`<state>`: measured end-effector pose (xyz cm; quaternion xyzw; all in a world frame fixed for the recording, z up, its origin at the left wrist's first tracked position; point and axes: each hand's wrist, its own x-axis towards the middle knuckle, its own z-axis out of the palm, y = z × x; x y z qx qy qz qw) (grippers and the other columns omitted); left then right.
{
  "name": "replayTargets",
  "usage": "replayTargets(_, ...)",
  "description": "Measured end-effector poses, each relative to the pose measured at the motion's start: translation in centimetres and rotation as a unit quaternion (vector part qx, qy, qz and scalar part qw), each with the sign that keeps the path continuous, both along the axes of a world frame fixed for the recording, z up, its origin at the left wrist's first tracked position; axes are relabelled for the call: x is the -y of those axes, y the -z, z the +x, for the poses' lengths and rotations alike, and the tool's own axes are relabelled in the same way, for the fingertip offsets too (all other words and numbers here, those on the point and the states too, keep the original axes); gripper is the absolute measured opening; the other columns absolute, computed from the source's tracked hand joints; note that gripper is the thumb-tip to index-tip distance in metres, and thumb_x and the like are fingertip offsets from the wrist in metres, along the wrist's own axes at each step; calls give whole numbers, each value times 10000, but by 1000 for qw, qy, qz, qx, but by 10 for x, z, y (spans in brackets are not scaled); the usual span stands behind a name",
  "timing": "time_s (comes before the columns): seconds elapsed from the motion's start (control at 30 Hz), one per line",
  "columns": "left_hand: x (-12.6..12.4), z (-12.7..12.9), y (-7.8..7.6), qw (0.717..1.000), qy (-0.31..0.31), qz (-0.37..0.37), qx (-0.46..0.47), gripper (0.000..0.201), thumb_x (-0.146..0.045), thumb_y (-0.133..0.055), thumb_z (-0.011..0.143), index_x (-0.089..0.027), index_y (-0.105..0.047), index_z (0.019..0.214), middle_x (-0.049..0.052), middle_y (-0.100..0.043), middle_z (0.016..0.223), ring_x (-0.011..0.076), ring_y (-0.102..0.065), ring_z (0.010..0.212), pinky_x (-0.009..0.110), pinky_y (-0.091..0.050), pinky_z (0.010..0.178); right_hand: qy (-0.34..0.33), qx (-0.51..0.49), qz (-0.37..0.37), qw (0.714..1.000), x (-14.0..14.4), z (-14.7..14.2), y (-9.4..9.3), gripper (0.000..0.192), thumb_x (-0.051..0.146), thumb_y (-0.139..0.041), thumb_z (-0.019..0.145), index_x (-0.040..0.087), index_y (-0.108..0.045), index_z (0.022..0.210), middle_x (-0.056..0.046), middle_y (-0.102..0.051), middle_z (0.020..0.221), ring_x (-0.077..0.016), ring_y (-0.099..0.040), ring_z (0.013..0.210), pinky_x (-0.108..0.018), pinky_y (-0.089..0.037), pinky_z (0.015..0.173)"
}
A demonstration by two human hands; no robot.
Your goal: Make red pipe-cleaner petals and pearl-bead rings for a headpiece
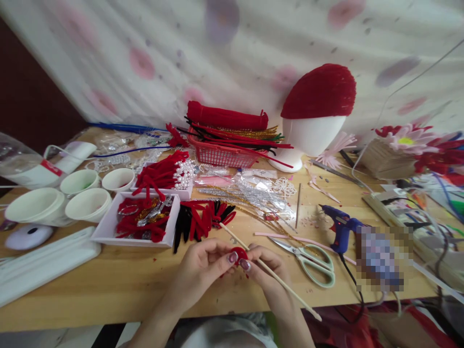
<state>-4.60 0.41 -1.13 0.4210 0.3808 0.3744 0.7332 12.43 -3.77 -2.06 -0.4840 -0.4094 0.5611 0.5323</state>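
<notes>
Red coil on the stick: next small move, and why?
Probably one more turn of the red coil around the wooden stick. The left hand and right hand pinch it from either side by the fingertips, the stick runs straight through it, and the scissors and glue gun lie untouched nearby.

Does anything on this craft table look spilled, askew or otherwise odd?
Mostly ordinary craft clutter. Red pipe cleaners stick out over the rim of the red basket onto the table. Small scraps are scattered beside the blue glue gun. Nothing looks damaged.
</notes>
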Motion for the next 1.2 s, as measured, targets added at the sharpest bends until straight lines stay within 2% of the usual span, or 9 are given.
replayTargets(0.23, 2, 3, -2, 998, -37, -48, 4, 291, -436, -820, 747, -150, -779, 774, 26, -712, 630, 111, -604, 576, 200, -488, 574, -5, -4, -4, 1000, 1, 3, 1, 140, 358, -825, 790, 232, -780, 749, -5, -662, 695, -138, -576, 649, -231, -435, 606)
replayTargets(0.37, 3, 6, 4, 997, -64, -51, 14, 332, -464, -829, 730, -138, -768, 745, 16, -681, 585, 100, -585, 539, 189, -479, 539, -2, -23, -21, 1000, 3, -1, 2, 142, 349, -843, 768, 226, -781, 739, -8, -676, 685, -135, -573, 623, -230, -441, 579)
replayTargets(0.47, 3, 8, 7, 996, -77, -48, 14, 352, -475, -835, 719, -131, -774, 762, 20, -686, 588, 101, -594, 533, 189, -491, 531, 30, -36, -2, 999, 3, -8, 0, 141, 352, -857, 745, 230, -787, 742, -11, -689, 686, -148, -591, 623, -254, -461, 598)
replayTargets(0.7, 6, 9, -9, 993, -85, -75, 17, 314, -409, -878, 679, -139, -790, 813, 37, -748, 659, 143, -678, 612, 227, -569, 608, 95, -12, 27, 995, 1, -16, 0, 173, 368, -839, 760, 223, -782, 683, -9, -657, 649, -154, -575, 628, -259, -459, 615)
replayTargets(0.87, 4, 9, -6, 991, -85, -100, 31, 360, -422, -907, 631, -134, -792, 813, 49, -768, 689, 140, -693, 619, 225, -579, 628, 63, 5, 20, 998, 3, -8, 6, 57, 326, -814, 800, 271, -820, 810, -24, -721, 746, -165, -627, 687, -251, -490, 643)
replayTargets(0.97, 2, 10, -2, 989, -100, -103, 37, 385, -439, -925, 598, -136, -785, 790, 30, -762, 682, 113, -681, 610, 193, -574, 630, 56, 23, 12, 998, 6, -5, 6, 73, 321, -821, 796, 283, -823, 860, -31, -752, 786, -174, -656, 721, -246, -509, 653)
replayTargets(1.2, 2, 15, -1, 982, -144, -116, 43, 415, -453, -939, 556, -130, -760, 746, 4, -729, 618, 102, -669, 591, 177, -566, 611, 72, 16, -43, 996, 5, -7, 4, 162, 354, -864, 744, 232, -790, 819, -45, -772, 781, -171, -672, 678, -237, -527, 620)
